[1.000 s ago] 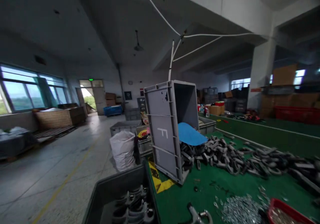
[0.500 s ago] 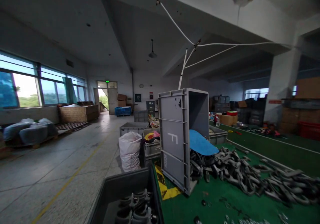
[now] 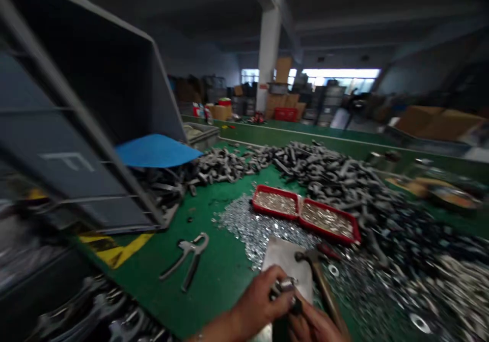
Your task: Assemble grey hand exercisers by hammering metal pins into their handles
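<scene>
My left hand point(image 3: 262, 301) is closed around a small silver-and-black part point(image 3: 283, 287), blurred by motion. My right hand point(image 3: 315, 324) meets it at the lower edge of the view, with fingers closed on the same part. Beneath both hands lies a pale metal plate point(image 3: 288, 260), and a hammer point(image 3: 321, 281) with a wooden handle rests beside it. On the green tabletop point(image 3: 217, 286) to the left is a grey hand grip exerciser point(image 3: 189, 258) with its two handles spread. Two red trays point(image 3: 275, 212) of small metal pieces sit beyond the plate.
A tipped grey crate point(image 3: 72, 143) marked F stands at the left with a blue sheet point(image 3: 156, 151) at its mouth. Heaps of grey handles point(image 3: 324, 171) lie along the back. Loose silver pieces point(image 3: 248, 230) and washers point(image 3: 419, 322) are scattered about. A dark bin of grips point(image 3: 126, 316) is lower left.
The view has swung right and down from the room to the tabletop. Both hands, the plate, the hammer and the red trays have come into view.
</scene>
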The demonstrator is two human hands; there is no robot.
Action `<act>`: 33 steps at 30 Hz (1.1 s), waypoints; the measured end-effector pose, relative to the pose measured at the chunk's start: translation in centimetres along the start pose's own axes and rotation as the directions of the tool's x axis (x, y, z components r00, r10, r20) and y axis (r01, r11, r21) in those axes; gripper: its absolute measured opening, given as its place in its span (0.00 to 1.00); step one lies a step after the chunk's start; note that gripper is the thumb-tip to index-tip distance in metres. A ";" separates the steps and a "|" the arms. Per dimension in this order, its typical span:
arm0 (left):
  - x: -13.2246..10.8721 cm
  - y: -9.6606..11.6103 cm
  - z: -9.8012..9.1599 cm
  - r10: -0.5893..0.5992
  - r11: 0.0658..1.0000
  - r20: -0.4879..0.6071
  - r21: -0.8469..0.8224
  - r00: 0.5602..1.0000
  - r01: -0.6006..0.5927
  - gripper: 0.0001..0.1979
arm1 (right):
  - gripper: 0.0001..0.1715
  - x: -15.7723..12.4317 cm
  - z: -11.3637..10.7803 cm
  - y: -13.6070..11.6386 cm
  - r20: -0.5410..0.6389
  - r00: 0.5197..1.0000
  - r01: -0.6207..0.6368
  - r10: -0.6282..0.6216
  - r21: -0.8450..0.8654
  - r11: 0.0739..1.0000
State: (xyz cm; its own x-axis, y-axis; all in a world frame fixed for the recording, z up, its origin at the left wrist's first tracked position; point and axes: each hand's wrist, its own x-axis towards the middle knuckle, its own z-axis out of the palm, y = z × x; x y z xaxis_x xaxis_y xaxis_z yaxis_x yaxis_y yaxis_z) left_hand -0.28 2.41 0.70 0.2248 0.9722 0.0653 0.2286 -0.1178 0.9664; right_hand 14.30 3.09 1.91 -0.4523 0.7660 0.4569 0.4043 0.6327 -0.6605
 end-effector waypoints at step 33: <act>0.9 -1.7 1.9 0.225 0.971 -0.014 0.086 0.974 -0.223 0.09 | 0.38 -3.6 -2.0 2.8 0.443 0.710 -0.686 0.548 0.257 0.681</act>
State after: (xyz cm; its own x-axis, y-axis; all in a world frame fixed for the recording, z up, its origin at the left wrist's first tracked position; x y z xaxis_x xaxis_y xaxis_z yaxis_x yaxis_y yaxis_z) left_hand 1.38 3.11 -1.33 0.2569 0.9236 0.2845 0.2538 -0.3485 0.9023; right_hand 18.66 2.37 -0.37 -0.4519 0.8395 -0.3016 0.3813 -0.1238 -0.9161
